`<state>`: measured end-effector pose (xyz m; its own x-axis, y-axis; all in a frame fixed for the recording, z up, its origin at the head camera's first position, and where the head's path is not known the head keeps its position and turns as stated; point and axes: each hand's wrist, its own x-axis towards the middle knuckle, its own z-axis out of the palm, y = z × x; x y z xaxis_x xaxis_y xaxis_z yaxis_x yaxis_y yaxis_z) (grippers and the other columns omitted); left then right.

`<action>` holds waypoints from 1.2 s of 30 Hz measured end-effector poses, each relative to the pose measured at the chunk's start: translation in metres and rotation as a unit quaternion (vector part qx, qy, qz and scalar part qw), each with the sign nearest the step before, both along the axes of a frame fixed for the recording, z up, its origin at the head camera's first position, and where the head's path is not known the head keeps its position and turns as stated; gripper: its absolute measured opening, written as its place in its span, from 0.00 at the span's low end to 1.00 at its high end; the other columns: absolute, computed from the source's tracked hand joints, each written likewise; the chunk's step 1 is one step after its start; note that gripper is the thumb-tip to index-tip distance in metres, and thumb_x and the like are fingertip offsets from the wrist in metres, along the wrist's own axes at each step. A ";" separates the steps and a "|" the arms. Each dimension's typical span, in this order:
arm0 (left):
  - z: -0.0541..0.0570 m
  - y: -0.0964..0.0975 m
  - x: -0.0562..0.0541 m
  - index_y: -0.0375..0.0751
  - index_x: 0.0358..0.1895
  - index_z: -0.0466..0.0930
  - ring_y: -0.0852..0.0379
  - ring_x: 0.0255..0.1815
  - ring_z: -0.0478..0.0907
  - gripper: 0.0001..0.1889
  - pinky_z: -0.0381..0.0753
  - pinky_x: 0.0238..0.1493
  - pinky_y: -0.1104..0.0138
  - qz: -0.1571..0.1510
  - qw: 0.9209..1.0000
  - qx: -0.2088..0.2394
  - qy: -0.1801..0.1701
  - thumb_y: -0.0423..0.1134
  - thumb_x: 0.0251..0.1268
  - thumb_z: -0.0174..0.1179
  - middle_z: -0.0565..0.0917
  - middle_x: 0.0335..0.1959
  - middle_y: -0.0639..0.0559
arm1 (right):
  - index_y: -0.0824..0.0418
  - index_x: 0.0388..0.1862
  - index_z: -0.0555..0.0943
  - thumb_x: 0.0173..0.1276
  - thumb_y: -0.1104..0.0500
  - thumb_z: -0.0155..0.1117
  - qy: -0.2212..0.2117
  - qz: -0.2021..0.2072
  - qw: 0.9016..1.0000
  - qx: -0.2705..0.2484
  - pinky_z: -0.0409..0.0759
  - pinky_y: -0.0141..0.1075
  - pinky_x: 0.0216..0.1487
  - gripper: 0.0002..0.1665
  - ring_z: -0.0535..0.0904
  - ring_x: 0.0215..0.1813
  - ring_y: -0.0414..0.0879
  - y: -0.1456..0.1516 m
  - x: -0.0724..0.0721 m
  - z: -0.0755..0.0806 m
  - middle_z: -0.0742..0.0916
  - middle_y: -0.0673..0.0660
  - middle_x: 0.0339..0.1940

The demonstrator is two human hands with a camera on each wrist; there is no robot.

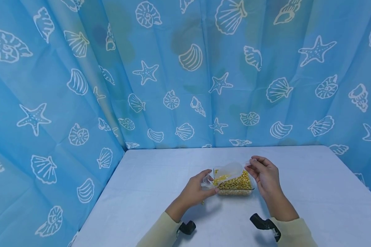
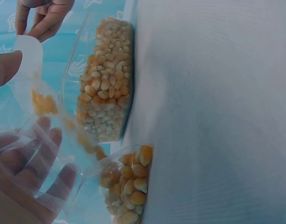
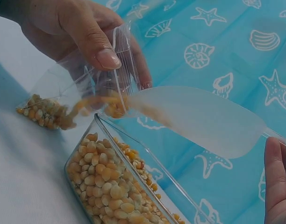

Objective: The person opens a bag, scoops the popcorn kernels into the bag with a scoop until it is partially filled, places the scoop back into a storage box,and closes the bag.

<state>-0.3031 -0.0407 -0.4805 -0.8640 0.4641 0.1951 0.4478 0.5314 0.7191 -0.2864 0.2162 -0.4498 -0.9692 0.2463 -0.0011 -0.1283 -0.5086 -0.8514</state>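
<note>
My left hand [image 1: 193,190] holds a clear plastic zip bag [image 3: 54,95] by its mouth, thumb on the near side and fingers behind. Corn kernels [image 2: 131,184] fill the bag's bottom corner. A translucent white scoop [image 3: 203,119] tilts down into the bag's opening, and blurred yellow kernels slide off its lip. Its thin handle is pinched in my right hand [image 1: 266,175]. Below the scoop, a rectangular glass container [image 1: 235,193] full of corn kernels stands on the table, with the left hand beside its left end.
White cloth covers the table [image 1: 154,171]. Behind it and at the sides hangs a blue curtain [image 1: 173,113] printed with white shells and starfish. Black wrist cameras [image 1: 188,227] are strapped over both light sleeves [image 1: 160,231].
</note>
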 end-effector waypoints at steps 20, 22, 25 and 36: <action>-0.003 -0.001 0.002 0.42 0.70 0.66 0.63 0.50 0.75 0.38 0.76 0.51 0.58 -0.003 0.999 0.033 0.015 0.50 0.58 0.70 0.81 0.50 0.54 | 0.63 0.48 0.76 0.68 0.61 0.66 0.036 -0.006 0.999 0.027 0.80 0.37 0.47 0.13 0.83 0.40 0.44 -0.003 0.007 0.009 0.79 0.57 0.41; -0.003 -0.001 0.002 0.42 0.70 0.66 0.63 0.50 0.75 0.38 0.76 0.51 0.58 0.000 0.999 0.031 0.016 0.50 0.58 0.70 0.81 0.50 0.54 | 0.63 0.48 0.76 0.68 0.62 0.66 0.035 -0.013 0.999 0.027 0.80 0.37 0.48 0.13 0.83 0.41 0.44 -0.002 0.008 0.010 0.79 0.57 0.42; -0.001 -0.001 0.002 0.43 0.70 0.66 0.63 0.51 0.75 0.38 0.76 0.52 0.57 0.005 0.999 0.028 0.017 0.50 0.58 0.70 0.81 0.50 0.55 | 0.64 0.50 0.76 0.69 0.62 0.65 0.027 -0.025 0.999 0.023 0.79 0.37 0.48 0.13 0.83 0.42 0.45 0.002 0.008 0.011 0.78 0.57 0.43; 0.007 -0.004 -0.002 0.50 0.71 0.65 0.62 0.52 0.75 0.37 0.73 0.57 0.52 0.022 1.000 0.020 0.004 0.51 0.59 0.69 0.80 0.52 0.57 | 0.63 0.52 0.76 0.66 0.59 0.69 0.005 -0.088 0.996 0.002 0.80 0.35 0.46 0.18 0.82 0.41 0.44 0.023 0.004 0.013 0.77 0.57 0.45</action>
